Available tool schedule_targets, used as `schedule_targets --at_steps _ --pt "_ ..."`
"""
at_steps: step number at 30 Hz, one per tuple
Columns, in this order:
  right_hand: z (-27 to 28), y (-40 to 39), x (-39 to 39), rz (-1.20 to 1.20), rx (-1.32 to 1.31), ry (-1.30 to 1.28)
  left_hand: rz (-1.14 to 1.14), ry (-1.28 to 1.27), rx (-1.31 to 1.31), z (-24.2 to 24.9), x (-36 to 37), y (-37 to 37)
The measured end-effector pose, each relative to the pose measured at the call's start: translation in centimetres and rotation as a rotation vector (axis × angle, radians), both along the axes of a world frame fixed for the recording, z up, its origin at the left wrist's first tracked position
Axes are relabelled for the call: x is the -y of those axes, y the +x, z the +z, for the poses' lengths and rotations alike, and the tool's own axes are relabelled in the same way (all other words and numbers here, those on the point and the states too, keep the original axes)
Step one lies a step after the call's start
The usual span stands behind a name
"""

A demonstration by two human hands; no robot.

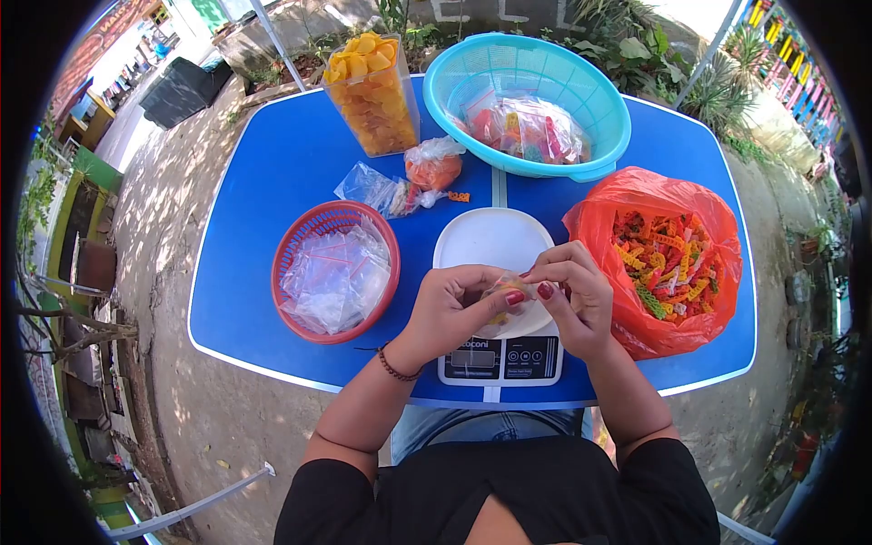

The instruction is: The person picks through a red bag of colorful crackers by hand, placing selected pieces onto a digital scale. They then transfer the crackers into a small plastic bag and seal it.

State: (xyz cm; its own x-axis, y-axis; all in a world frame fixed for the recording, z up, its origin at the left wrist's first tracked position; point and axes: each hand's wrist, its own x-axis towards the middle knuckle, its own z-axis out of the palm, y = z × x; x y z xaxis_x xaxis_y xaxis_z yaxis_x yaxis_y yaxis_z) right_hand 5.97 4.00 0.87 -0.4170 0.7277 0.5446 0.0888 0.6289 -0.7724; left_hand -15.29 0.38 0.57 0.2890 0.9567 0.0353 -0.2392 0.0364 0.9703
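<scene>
My left hand (459, 304) is closed round a small clear plastic bag (516, 309) with a few bits of yellowish food showing through. At the bag's upper edge, my right hand (577, 295) pinches the plastic between thumb and fingers. Both hands are over the white plate (486, 238) of a digital kitchen scale (531, 361), whose display I cannot read. To the right stands an open red plastic bag (595, 213) full of colourful, ridged snack pieces (672, 259). On the left, a red basket (289, 309) holds a pile of clear zip bags (331, 272).
At the back, a turquoise basket (454, 68) contains filled clear bags (531, 127). Left of it stands a tall bag of yellow chips (371, 100). A knotted bag of orange food (433, 168) and crumpled plastic (372, 189) lie mid-table. The blue table (245, 227) has a white edge.
</scene>
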Motion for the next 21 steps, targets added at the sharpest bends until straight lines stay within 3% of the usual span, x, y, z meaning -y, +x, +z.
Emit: schedule_targets --at_steps 12,15,18,21 --pt "0.0 0.3 -0.3 0.015 0.102 0.006 0.022 0.071 -0.127 -0.3 -0.1 -0.3" --pt "0.5 -0.6 0.1 -0.071 -0.022 -0.015 0.102 0.111 -0.005 -0.3 -0.5 0.0" --pt "-0.3 -0.6 0.5 -0.072 -0.113 -0.216 0.157 0.382 -0.135 -0.5 -1.0 -0.2" --pt "-1.0 -0.5 0.3 -0.062 -0.126 -0.132 0.124 0.417 -0.138 -0.3 -0.8 -0.1"
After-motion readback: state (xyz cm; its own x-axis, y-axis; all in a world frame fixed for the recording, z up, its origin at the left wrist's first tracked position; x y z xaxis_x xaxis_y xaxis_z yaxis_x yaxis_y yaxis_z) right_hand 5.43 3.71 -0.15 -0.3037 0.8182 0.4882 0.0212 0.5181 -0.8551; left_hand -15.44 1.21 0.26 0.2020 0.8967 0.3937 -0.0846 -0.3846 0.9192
